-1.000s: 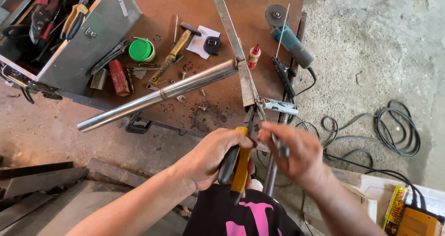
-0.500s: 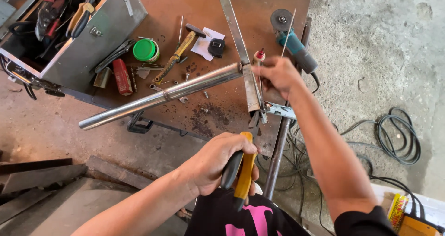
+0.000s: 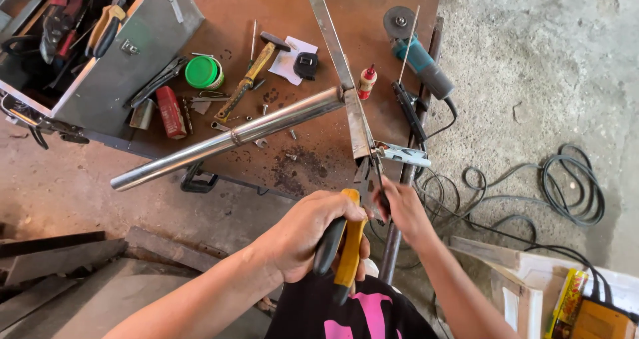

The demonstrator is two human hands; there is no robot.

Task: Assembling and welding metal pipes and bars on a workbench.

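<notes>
My left hand [image 3: 309, 231] is closed around pliers with yellow and black handles [image 3: 346, 249], held low in front of my body. My right hand [image 3: 404, 210] sits just right of it at the table's near edge, its fingers pinched on the dark handle of a locking clamp [image 3: 379, 179]. The clamp's shiny part [image 3: 403, 155] bites the lower end of a flat steel bar [image 3: 331, 36]. A shiny steel tube [image 3: 223, 141] lies slantwise across the rusty table [image 3: 233, 6] and meets the flat bar at a joint.
On the table lie an angle grinder [image 3: 421, 58], an electrode holder [image 3: 407, 107], a hammer [image 3: 256, 69], a green round tin [image 3: 203, 71] and a small red-capped bottle [image 3: 366, 81]. An open grey toolbox [image 3: 113, 59] stands at the left. Black cables [image 3: 572, 186] coil on the floor at right.
My right hand has come back from the tube-and-bar joint on the table down to the clamp at the near edge. The left hand keeps holding the pliers in place.
</notes>
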